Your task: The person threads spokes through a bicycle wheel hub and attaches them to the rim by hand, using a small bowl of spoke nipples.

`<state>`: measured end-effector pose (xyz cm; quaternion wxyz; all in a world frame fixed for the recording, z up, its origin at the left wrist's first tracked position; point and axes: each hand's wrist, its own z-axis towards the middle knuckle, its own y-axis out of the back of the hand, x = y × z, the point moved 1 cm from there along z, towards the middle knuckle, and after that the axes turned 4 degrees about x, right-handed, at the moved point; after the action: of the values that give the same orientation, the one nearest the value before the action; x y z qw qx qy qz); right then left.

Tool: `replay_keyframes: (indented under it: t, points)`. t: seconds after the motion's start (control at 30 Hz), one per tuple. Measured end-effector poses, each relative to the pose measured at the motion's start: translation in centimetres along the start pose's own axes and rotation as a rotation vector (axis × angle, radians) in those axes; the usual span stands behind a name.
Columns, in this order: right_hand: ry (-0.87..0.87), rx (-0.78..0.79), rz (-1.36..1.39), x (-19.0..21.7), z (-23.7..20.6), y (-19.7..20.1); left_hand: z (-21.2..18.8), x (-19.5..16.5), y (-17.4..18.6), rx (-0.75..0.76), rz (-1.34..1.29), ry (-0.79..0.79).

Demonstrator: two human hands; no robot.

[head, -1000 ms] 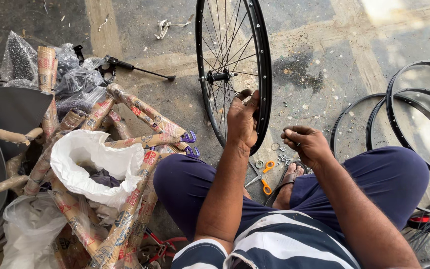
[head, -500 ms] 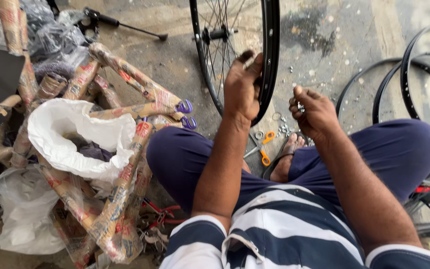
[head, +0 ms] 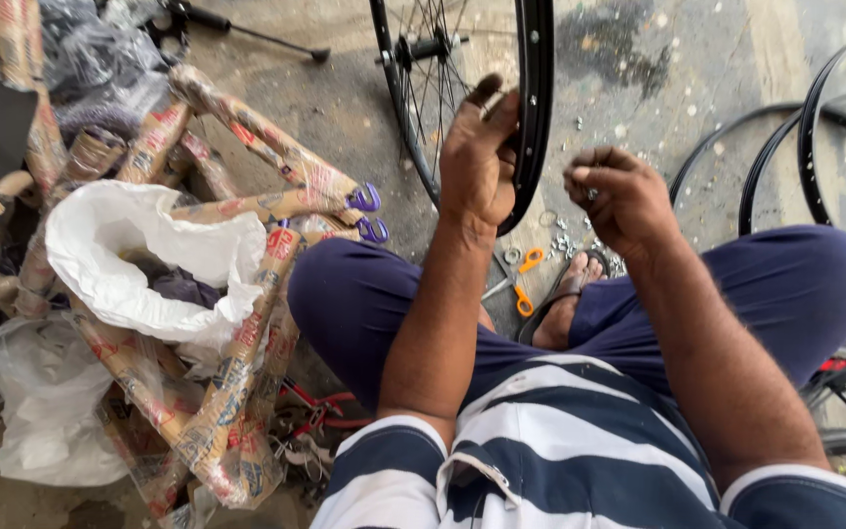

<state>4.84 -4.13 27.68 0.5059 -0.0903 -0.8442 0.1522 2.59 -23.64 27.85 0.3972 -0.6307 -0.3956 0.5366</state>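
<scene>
Standing upright on the concrete floor (head: pixel 345 127) just ahead of both hands, black spoked bicycle wheel (head: pixel 531 118), rim plane running away from the body. Left hand (head: pixel 477 162) nearer, closed on the rim's near edge; right hand (head: pixel 619 201) just beside, fingertips pinched narrow on something too small to tell.

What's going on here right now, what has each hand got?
A person sits on the ground with a spoked bicycle wheel standing upright in front of them. The left hand grips its black rim, fingers wrapped over the edge. The right hand hovers beside it, fingertips pinched as if on something small; what cannot be told. Small metal parts and orange-handled pliers lie by the foot. Paper-wrapped bike frames are stacked to the left.
</scene>
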Motion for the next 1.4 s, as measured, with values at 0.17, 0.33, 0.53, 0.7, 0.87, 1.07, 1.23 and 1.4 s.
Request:
replay_keyframes:
  t: [0.17, 0.33, 0.53, 0.7, 0.87, 1.07, 1.23, 1.4]
  points:
    - [-0.032, -0.086, -0.064, 2.9, -0.4, -2.9, -0.3, 0.0, -0.3, 0.016, 0.035, -0.067]
    - [0.226, 0.080, -0.115, 5.8, 0.1, -6.1, -0.1, 1.0, 0.2, -0.001, -0.036, -0.033]
    - [0.571, 0.218, -0.337, 6.2, 2.6, -9.5, 0.5, 3.4, 2.6, -0.198, 0.699, -0.357]
    - [0.539, 0.240, -0.317, 8.1, 4.3, -8.8, 2.0, 3.8, 5.3, -0.608, 1.182, -0.541]
    - [0.461, 0.205, -0.405, 9.0, 4.5, -7.7, 2.8, 4.9, 6.7, -0.547, 0.757, -0.228]
    - [0.493, 0.178, -0.409, 10.0, 6.0, -8.5, 1.6, 4.8, 4.9, 0.002, 0.346, 0.043]
    - [0.402, 0.152, -0.007, 9.7, 6.1, -6.7, 0.2, 2.5, 2.0, 0.165, -0.002, 0.104]
    - [0.121, -0.093, -0.058, 5.4, 3.3, -1.9, -0.4, 1.8, -0.2, 0.133, -0.088, 0.134]
